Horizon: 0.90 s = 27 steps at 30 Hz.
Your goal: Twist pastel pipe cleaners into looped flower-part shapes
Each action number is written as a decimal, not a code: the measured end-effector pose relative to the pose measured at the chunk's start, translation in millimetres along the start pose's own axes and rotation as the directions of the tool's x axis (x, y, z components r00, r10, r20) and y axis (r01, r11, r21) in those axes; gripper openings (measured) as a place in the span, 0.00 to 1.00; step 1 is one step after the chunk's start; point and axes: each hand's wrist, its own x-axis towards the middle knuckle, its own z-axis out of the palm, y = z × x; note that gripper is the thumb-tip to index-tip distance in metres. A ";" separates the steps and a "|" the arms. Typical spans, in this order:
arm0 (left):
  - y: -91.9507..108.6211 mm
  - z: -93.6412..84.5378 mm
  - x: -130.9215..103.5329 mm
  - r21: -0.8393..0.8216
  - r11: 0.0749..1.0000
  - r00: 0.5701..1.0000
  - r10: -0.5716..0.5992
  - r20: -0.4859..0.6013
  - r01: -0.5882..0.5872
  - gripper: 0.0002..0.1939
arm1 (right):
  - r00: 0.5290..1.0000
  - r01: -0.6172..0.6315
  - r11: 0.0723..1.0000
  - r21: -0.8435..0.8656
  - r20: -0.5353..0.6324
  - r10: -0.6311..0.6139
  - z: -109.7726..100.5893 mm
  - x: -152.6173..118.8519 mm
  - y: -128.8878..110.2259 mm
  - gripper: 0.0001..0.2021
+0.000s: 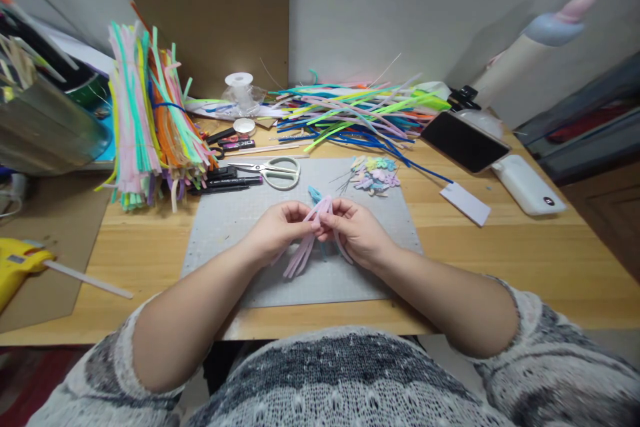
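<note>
Pale pink pipe cleaners (pixel 299 257) are bunched between my two hands, above the grey cutting mat (pixel 215 227). My left hand (pixel 285 223) pinches the bundle from one side with thumb and fingers. From the other side my right hand (pixel 353 227) is closed on the same strands, its fingertips meeting the left ones. Some strands loop up between the hands and several loose ends hang down. A blue pipe cleaner piece (pixel 315 195) shows just behind the bundle; whether it is held cannot be made out.
Scissors (pixel 281 173) and black pens (pixel 230 183) lie at the mat's back left, small pastel pieces (pixel 375 175) at its back right. Behind are loose pipe cleaners (pixel 350 113); bundled ones (pixel 135 120) stand left. A glue gun (pixel 20 265) lies far left, a phone (pixel 465 141) right.
</note>
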 end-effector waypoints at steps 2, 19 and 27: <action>-0.6 0.5 -0.4 0.029 1.000 1.000 0.009 -0.022 -0.008 0.13 | 1.000 -0.012 1.000 -0.012 0.013 0.013 -0.2 -0.3 -0.5 0.15; 5.9 5.3 -4.9 0.080 0.996 0.977 -0.054 0.209 0.038 0.09 | 0.996 0.048 0.986 -0.161 0.083 -0.035 -2.3 -1.5 -3.2 0.12; 5.9 1.0 -4.8 0.184 0.982 0.997 -0.048 0.057 0.037 0.12 | 0.990 0.124 0.973 -0.197 -0.036 -0.133 -5.7 2.1 -13.3 0.13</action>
